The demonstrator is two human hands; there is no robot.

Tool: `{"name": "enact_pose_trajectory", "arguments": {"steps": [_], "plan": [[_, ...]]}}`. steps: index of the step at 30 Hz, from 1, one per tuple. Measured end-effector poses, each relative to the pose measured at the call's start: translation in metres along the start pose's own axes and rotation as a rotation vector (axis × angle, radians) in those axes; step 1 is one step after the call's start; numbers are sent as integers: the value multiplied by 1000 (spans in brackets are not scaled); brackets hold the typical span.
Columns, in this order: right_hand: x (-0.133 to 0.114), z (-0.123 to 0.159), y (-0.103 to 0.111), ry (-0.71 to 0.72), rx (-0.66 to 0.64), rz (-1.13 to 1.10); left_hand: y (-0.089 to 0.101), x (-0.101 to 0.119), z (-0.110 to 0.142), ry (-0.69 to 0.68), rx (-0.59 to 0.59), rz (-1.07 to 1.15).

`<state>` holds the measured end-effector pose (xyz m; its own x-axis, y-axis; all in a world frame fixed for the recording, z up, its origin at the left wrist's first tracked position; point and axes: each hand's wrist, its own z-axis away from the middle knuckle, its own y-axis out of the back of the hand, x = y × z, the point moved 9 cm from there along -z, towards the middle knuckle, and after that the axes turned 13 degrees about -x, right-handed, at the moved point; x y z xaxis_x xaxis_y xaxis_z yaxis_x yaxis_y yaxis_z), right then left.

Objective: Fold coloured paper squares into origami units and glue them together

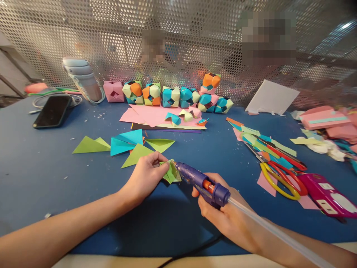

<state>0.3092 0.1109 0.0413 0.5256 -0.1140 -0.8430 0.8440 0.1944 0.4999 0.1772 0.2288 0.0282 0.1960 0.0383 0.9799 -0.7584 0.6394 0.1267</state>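
My left hand (149,175) pinches a small folded piece of green paper (172,175) above the blue table. In my right hand (223,208) is a purple hot glue gun (195,176), its nozzle at the top edge of that paper; whether it touches I cannot tell. A long clear glue stick (262,221) sticks out of the gun's back end. Just beyond my left hand lie folded green paper pieces (136,154), with blue folded paper (125,142) beside them.
Several coloured paper balls (170,97) line the perforated metal screen (122,44). Pink sheets (145,115) lie before them. Scissors (280,182), paper scraps (251,130) and a magenta case (329,197) are right. A phone (52,111) and a cup (83,80) stand left. A black cord (192,250) crosses the near edge.
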Motion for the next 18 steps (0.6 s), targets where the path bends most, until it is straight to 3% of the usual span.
{"name": "enact_pose_trajectory", "arguments": {"steps": [9,18], "plan": [[2,1,1,-30,-5,12,1,1,2,6,3,20],[11,-7,14,-57,102,-95,9,6,-1,-32,26,5]]}}
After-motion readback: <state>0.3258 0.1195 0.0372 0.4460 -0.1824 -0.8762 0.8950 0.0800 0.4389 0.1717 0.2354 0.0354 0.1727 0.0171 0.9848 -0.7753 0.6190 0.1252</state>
